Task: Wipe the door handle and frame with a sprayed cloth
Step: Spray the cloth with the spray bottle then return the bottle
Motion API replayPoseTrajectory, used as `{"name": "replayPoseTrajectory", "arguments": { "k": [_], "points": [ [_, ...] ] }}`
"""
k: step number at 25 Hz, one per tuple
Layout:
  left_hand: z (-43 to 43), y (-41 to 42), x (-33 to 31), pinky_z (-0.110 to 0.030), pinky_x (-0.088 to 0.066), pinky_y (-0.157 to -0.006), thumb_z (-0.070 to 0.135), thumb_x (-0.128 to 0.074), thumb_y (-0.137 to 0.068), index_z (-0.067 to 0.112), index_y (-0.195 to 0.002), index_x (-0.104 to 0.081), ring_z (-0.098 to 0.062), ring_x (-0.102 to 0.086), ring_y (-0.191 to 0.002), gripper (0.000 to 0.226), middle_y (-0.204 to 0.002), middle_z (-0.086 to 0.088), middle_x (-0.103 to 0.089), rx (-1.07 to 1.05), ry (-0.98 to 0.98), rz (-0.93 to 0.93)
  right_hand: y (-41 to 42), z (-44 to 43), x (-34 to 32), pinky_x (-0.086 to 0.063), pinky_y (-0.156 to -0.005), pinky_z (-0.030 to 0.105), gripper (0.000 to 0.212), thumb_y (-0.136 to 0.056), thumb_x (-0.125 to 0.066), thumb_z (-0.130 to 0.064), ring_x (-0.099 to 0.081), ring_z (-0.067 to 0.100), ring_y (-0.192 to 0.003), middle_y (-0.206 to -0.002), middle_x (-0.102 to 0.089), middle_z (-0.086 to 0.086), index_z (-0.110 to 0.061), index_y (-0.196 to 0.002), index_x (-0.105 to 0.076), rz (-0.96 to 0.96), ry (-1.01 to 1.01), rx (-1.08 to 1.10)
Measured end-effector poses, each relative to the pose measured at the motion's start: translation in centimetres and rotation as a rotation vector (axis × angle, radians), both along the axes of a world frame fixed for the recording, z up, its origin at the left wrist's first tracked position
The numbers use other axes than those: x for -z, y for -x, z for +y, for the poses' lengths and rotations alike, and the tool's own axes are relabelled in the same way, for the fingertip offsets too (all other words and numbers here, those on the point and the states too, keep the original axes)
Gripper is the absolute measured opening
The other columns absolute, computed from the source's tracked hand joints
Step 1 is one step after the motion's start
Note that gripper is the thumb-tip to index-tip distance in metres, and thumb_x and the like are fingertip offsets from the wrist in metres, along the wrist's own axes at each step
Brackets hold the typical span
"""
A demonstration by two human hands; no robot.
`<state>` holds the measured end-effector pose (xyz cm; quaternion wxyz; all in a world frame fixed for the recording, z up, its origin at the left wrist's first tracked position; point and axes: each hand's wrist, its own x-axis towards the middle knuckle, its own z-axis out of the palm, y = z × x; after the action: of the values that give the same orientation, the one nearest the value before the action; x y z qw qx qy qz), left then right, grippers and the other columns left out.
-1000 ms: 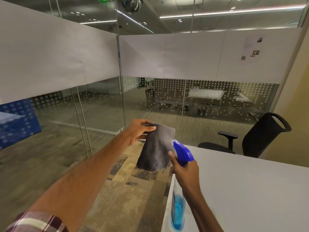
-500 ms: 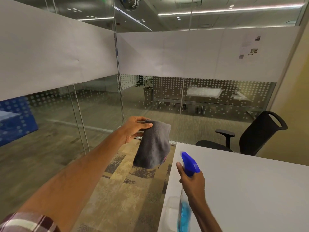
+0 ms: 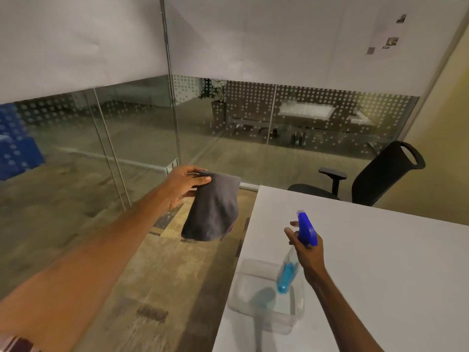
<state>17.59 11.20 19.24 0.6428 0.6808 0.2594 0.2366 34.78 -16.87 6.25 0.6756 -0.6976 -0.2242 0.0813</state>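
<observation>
While the grey cloth (image 3: 212, 209) is pinched at its top edge by the left hand (image 3: 184, 185), it is left hanging below the grip, over the carpet (image 3: 177, 262) just beside the white table (image 3: 393, 262). The spray bottle (image 3: 289, 269) is gripped at the neck by the right hand (image 3: 309, 252), tilted over a clear tub (image 3: 250, 298).

The cloth (image 3: 213, 207) is dark grey; spray bottle (image 3: 286, 271) has blue head and liquid; table (image 3: 393, 275) white; carpet (image 3: 157, 262) seemingly mottled tan.
</observation>
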Motion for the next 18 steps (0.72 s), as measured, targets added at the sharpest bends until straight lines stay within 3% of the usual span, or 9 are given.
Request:
{"name": "replayPoseTrajectory", "arguments": {
  "k": [3, 5, 10, 14, 18],
  "points": [
    [0.1, 1.0, 1.7, -0.027, -0.058, -0.066, 0.004, -0.07, -0.084, 0.019, -0.095, -0.07, -0.012, -0.071, -0.087, 0.019, -0.086, 0.005, -0.076, -0.045, 0.016, 0.001, -1.2, -0.7, 1.9, -0.055, -0.078, 0.04, 0.029, -0.085, -0.068, -0.017, -0.063, 0.028, -0.082, -0.088, -0.065, 0.009, -0.015, -0.113, -0.059, 0.026, 0.043, -0.02],
    [0.2, 1.6, 2.4, -0.029, -0.057, -0.07, 0.004, -0.071, -0.083, 0.021, -0.093, -0.069, -0.012, -0.071, -0.088, 0.02, -0.086, 0.006, -0.075, -0.074, 0.023, 0.012, -1.8, -1.1, 3.1, -0.054, -0.083, 0.043, 0.033, -0.084, -0.069, -0.013, -0.063, 0.032, -0.089, -0.098, -0.066, 0.008, -0.012, -0.115, -0.058, 0.038, 0.067, -0.061],
    [0.6, 2.9, 3.4, -0.028, -0.055, -0.071, 0.004, -0.071, -0.084, 0.02, -0.094, -0.07, -0.015, -0.068, -0.094, 0.019, -0.095, 0.0, -0.072, -0.094, 0.021, 0.047, -2.8, -1.9, 5.7, -0.054, -0.079, 0.034, 0.044, -0.082, -0.071, -0.009, -0.062, 0.028, -0.093, -0.113, -0.066, 0.013, -0.005, -0.123, -0.056, 0.101, 0.104, -0.087],
    [0.6, 3.0, 3.5, -0.028, -0.054, -0.071, 0.002, -0.07, -0.083, 0.019, -0.091, -0.07, -0.014, -0.066, -0.093, 0.019, -0.095, -0.001, -0.07, -0.118, 0.036, 0.045, -2.8, -2.2, 6.9, -0.054, -0.08, 0.04, 0.04, -0.081, -0.071, -0.005, -0.062, 0.032, -0.091, -0.109, -0.065, 0.015, -0.012, -0.117, -0.057, 0.145, 0.095, -0.1],
    [0.8, 2.8, 3.7, -0.028, -0.055, -0.07, 0.002, -0.07, -0.083, 0.019, -0.092, -0.07, -0.013, -0.068, -0.092, 0.019, -0.094, 0.0, -0.071, -0.115, 0.028, 0.058, -3.2, -1.8, 7.3, -0.054, -0.083, 0.042, 0.05, -0.081, -0.071, -0.003, -0.061, 0.036, -0.097, -0.116, -0.063, 0.015, -0.001, -0.127, -0.053, 0.157, 0.102, -0.101]
  ]
}}
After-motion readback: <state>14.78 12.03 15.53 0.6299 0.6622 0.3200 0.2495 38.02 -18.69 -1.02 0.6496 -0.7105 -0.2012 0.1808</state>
